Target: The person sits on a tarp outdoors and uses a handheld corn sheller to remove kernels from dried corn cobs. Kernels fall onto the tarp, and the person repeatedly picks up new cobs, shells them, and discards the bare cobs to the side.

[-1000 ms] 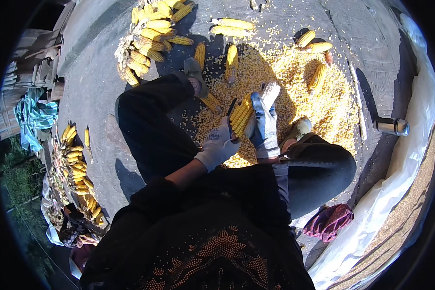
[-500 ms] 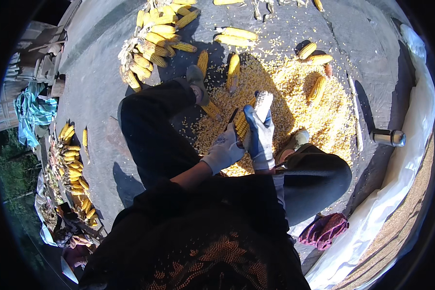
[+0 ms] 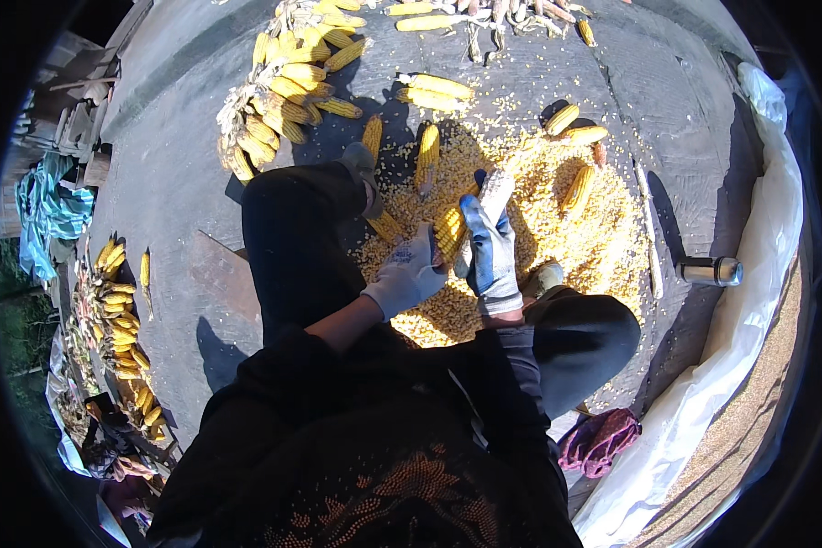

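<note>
My left hand (image 3: 409,277), in a pale glove, is closed round the lower end of a yellow corn ear (image 3: 449,230). Right beside it, my right hand (image 3: 491,260), in a blue-and-grey glove, grips a stripped whitish corn cob (image 3: 497,194) that sticks up past the fingers. Cob and ear lie close together, though the gloves hide where they meet. Beneath both hands spreads a pile of loose corn kernels (image 3: 530,233), lying between my bent legs. Two whole ears stand out near the pile: a corn ear (image 3: 427,157) beyond my hands and another corn ear (image 3: 578,189) on the kernels.
Bundled corn ears (image 3: 283,100) lie at the far left, with a second row of ears (image 3: 119,315) along the left edge. To the right are a thin stick (image 3: 649,228), a metal flask (image 3: 711,271), white plastic sheeting (image 3: 703,393) and a maroon cloth (image 3: 600,442).
The view has shifted, so the ground objects sit further left. A dark, thin tip seen beside my left hand earlier no longer shows. Both hands remain together over the kernels.
</note>
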A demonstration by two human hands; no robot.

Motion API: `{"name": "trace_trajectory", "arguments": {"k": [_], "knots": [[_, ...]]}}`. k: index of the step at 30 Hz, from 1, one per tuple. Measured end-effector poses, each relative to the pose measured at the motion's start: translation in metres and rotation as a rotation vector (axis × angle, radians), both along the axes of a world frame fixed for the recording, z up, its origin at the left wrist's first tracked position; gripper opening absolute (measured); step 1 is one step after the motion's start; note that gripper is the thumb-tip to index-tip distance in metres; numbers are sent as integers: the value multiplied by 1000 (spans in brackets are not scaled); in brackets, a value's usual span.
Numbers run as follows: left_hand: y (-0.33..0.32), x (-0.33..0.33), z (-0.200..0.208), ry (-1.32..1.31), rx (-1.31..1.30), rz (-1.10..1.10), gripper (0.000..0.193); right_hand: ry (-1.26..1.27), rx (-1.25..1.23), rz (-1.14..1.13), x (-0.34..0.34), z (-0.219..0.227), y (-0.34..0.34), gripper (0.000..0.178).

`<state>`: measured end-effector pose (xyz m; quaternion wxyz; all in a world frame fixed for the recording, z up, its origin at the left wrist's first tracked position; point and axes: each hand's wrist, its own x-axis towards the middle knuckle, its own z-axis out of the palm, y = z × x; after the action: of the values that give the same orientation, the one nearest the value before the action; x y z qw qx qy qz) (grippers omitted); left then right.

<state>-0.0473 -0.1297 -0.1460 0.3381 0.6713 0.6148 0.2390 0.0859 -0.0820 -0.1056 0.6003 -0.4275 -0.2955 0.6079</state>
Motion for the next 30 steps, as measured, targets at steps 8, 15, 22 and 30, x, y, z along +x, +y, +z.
{"name": "trace_trajectory", "arguments": {"k": [8,15,22,30], "knots": [[55,7,81,-849,-867,-165,48,108,-30,185,63,43,66,42],[88,9,107,-1483,-1002,-182,42,102,-16,183,46,76,98,30],[156,48,98,-625,-663,-93,21,9,36,-7,60,41,135,31],[207,64,81,-1307,-1221,-162,38,-246,130,-299,75,33,196,10]]}}
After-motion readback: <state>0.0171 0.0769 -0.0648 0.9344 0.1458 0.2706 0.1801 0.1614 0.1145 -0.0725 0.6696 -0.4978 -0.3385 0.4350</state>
